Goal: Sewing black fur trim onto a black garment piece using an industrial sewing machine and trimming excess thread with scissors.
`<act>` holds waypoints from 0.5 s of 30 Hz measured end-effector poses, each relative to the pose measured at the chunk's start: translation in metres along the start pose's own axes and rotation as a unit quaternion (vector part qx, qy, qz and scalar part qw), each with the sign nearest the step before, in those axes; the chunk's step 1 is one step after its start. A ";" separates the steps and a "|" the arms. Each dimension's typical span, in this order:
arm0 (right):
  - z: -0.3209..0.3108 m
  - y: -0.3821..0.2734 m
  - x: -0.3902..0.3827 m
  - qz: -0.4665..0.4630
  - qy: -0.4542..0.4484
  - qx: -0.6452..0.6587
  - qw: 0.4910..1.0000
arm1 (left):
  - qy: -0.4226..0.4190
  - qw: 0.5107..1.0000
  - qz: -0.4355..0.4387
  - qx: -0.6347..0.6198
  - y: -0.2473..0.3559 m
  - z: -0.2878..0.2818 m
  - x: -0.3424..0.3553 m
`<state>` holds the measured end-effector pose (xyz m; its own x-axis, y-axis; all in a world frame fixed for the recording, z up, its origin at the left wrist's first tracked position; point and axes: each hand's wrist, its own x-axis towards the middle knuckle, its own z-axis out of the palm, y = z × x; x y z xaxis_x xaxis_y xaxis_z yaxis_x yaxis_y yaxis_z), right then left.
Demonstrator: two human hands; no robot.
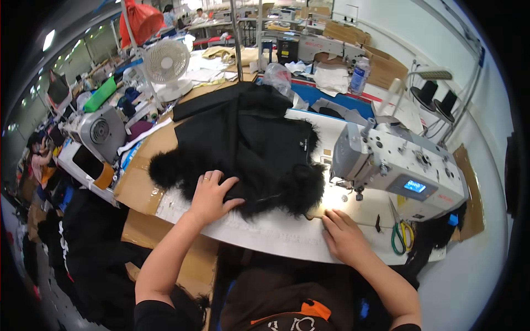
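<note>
A black garment with shaggy fur trim lies spread over the white sewing table, its right fur edge close to the sewing machine. My left hand rests on the near fur edge, fingers spread and thumb apart, gripping nothing. Right of the garment, below the lit needle area, my right hand lies on the machine bed with fingers stretched forward. Beside its fingertips is a small tan piece with a dark edge; its kind is unclear. Scissors with green and yellow handles lie farther right.
Thread cones stand behind the machine. Across the back are a blue tray, a clear bottle and cardboard boxes. A white fan stands at back left. Black clothing hangs low on the left. Other people work farther off.
</note>
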<state>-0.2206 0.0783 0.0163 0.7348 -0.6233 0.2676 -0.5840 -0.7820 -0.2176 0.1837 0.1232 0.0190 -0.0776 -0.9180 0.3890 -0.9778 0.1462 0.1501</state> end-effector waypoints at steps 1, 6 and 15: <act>0.001 -0.006 0.004 0.004 0.010 0.002 1.000 | -0.058 0.998 -0.031 0.013 0.001 -0.002 -0.001; 0.022 -0.019 0.031 0.001 -0.031 0.088 0.996 | -0.033 0.945 -0.131 -0.297 -0.002 -0.059 -0.011; 0.070 -0.041 0.115 -0.082 0.087 0.167 0.979 | 0.165 0.878 -0.112 -0.435 0.029 -0.231 0.005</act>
<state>-0.0878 0.0395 -0.0102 0.7220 -0.5032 0.4749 -0.2958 -0.8450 -0.4456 0.2000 0.2082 0.2351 0.2987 -0.8240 0.4815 -0.4316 0.3333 0.8382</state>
